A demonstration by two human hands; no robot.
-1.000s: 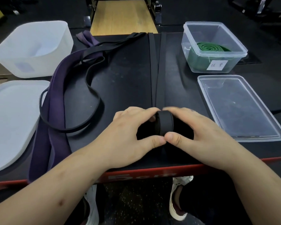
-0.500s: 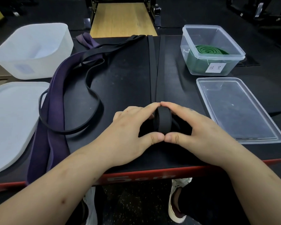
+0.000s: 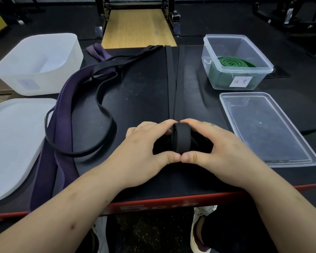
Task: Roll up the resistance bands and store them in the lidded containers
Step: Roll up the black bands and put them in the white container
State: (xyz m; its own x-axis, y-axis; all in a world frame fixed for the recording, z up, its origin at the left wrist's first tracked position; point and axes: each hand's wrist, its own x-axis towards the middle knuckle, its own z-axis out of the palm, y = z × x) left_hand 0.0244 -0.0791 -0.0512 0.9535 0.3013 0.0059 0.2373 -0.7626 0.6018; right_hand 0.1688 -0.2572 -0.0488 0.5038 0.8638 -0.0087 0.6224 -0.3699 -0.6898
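The black band [image 3: 181, 138] forms a tight upright roll, tail flat on the table [image 3: 140, 92]. We pinch it in the curled fingers of left hand [image 3: 144, 148] and right hand [image 3: 221, 150], slightly farther forward than before.

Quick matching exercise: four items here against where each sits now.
1 coiled green rubber band
2 black rubber band roll
3 wide purple rubber band
4 clear flat plastic lid

A unrolled, left on black table
B inside clear plastic tub
C held between left hand and right hand
D flat, right of hands

Pairs: 1-B, 2-C, 3-A, 4-D
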